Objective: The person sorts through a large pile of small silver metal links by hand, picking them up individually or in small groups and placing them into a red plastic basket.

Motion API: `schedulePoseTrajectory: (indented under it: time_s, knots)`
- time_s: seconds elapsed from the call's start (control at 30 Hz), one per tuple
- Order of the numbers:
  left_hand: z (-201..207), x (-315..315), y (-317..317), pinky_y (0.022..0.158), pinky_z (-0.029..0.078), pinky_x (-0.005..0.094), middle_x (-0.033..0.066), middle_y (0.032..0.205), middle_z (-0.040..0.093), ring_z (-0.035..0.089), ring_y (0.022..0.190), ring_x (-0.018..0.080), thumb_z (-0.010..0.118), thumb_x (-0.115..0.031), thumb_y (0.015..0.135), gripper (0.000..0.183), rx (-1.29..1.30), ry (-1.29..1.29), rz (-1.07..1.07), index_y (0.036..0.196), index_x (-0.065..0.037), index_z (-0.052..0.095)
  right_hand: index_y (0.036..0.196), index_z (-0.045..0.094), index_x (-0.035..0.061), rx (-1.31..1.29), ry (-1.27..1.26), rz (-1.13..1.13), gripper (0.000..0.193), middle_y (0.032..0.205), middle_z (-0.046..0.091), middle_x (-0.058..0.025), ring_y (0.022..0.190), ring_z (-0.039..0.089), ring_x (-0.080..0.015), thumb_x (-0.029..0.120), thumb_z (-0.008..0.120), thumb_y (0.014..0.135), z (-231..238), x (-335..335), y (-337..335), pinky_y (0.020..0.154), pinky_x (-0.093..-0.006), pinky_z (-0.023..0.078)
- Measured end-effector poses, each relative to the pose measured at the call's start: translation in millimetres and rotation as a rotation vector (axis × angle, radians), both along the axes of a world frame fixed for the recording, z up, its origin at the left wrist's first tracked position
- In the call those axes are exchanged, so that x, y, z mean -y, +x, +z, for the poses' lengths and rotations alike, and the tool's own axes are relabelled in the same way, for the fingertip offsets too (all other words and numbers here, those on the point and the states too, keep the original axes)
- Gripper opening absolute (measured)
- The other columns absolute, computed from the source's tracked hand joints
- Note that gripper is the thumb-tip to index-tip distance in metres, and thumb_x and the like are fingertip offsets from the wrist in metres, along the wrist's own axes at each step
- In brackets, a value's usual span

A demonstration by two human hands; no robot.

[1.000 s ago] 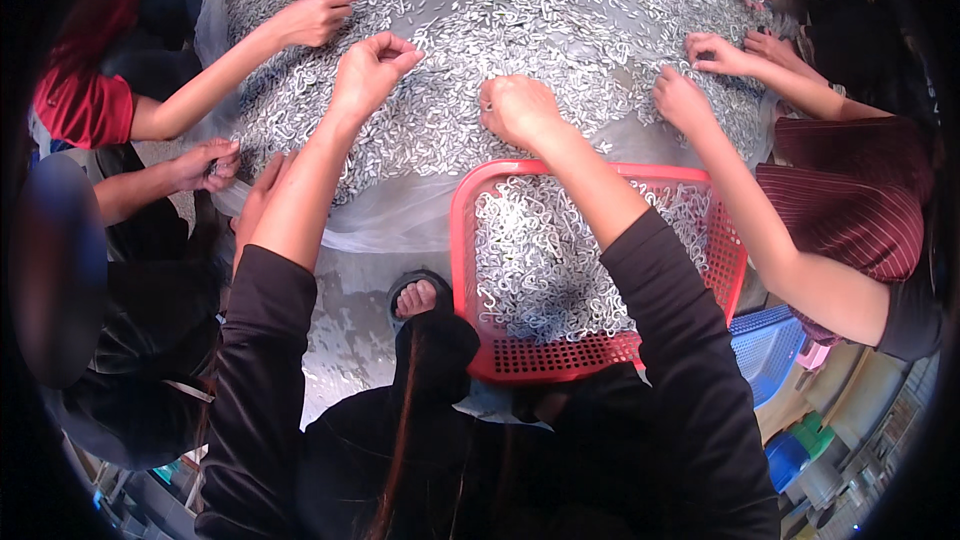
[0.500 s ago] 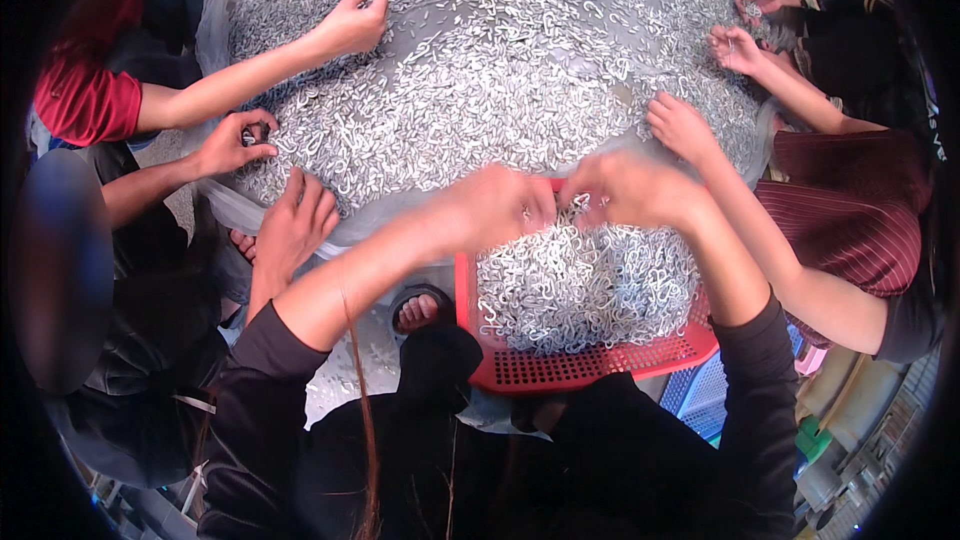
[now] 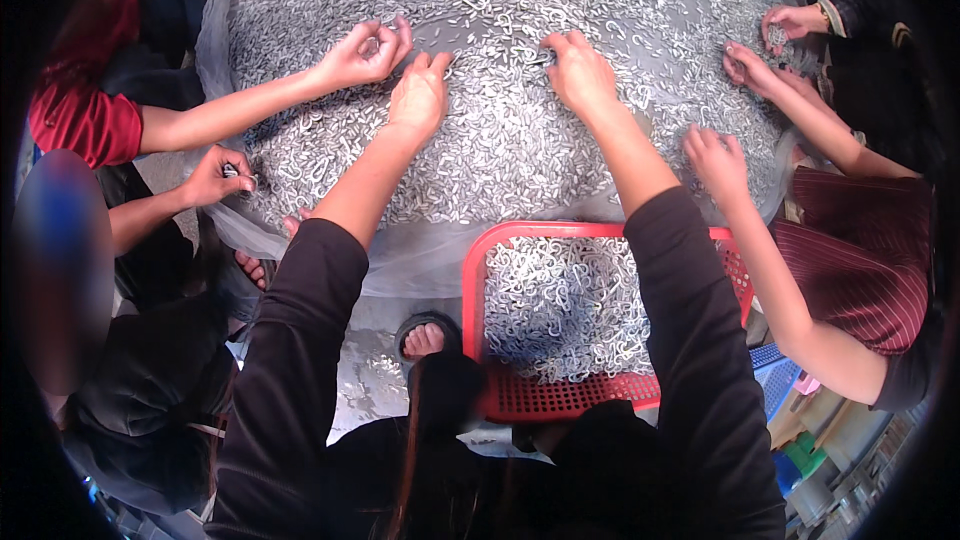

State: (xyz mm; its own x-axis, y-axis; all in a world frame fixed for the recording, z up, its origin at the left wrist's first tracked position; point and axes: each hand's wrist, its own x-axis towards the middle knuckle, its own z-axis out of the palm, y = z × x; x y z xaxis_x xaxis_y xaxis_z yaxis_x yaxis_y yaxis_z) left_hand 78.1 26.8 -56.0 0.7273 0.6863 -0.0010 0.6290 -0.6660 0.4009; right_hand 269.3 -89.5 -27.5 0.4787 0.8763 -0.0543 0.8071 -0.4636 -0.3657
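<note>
A wide heap of small silvery pieces (image 3: 500,145), many of them hook- or S-shaped, covers the sheet ahead of me. My left hand (image 3: 419,95) reaches onto its middle, fingers stretched forward and slightly apart. To the right, my right hand (image 3: 578,70) touches the heap too, fingers apart, with a small dark spot by its fingertips that I cannot make out. Neither hand shows a piece clearly held. Below my right forearm is a red plastic basket (image 3: 470,285), partly hidden by my sleeve, with many silvery S-shaped hooks (image 3: 565,310) in it.
Co-workers' hands work along both sides: one hand (image 3: 365,55) is close to my left hand, another (image 3: 718,160) beside my right forearm. A translucent sheet (image 3: 400,255) edges the heap. A blue basket (image 3: 775,380) stands at the right, behind the red one.
Both my hands have moved from above the red basket forward onto the heap, and farther apart. The basket's hooks are now in fuller view.
</note>
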Motion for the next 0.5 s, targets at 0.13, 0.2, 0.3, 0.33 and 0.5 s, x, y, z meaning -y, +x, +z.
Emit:
schedulePoseTrajectory:
  time_s: [0.13,0.2,0.3,0.33,0.5]
  knots:
    - [2,-4,12,0.074,0.045,0.0428,0.0157,0.094,0.051,0.054,0.087,0.0350,0.054,-0.005,0.074,0.036,0.013,-0.066,0.000,0.108,-0.013,0.050,0.100,0.059,0.0171,0.171,0.008,0.149,0.027,0.092,0.054,-0.0096,0.085,0.058,-0.0275,0.009,0.044,0.079,-18,-14,-4,0.075,-0.0393,0.047]
    - [3,-7,13,0.069,0.046,0.0375,0.0121,0.084,0.055,0.057,0.079,0.0281,0.055,-0.005,0.073,0.036,0.049,-0.149,-0.090,0.108,-0.013,0.052,0.100,0.059,0.0169,0.145,-0.038,0.179,0.027,0.092,0.055,-0.0095,0.084,0.059,-0.0269,0.009,0.046,0.077,-13,-19,-4,0.074,-0.0393,0.048]
    - [35,6,19,0.071,0.047,0.0342,0.0130,0.077,0.062,0.061,0.075,0.0244,0.054,-0.006,0.074,0.027,0.072,-0.530,-0.172,0.100,-0.008,0.059,0.094,0.062,0.0113,-0.295,-0.060,0.167,0.020,0.085,0.062,-0.0094,0.077,0.061,-0.0257,0.017,0.058,0.075,-7,-12,-3,0.069,-0.0361,0.048]
    - [42,12,16,0.070,0.047,0.0332,0.0120,0.076,0.062,0.062,0.074,0.0233,0.055,-0.008,0.074,0.026,0.102,-0.682,-0.153,0.100,-0.007,0.059,0.094,0.063,0.0101,-0.482,-0.087,0.170,0.021,0.083,0.063,-0.0096,0.074,0.061,-0.0257,0.019,0.061,0.074,-4,-7,2,0.069,-0.0352,0.048]
    - [65,19,-18,0.072,0.048,0.0293,0.0110,0.082,0.065,0.064,0.076,0.0182,0.057,-0.010,0.078,0.028,0.093,-0.602,-0.150,0.106,-0.006,0.059,0.075,0.066,0.0014,-0.621,-0.019,0.061,0.019,0.062,0.061,-0.0069,0.056,0.056,-0.0109,0.020,0.068,0.072,27,34,15,0.054,-0.0264,0.044]
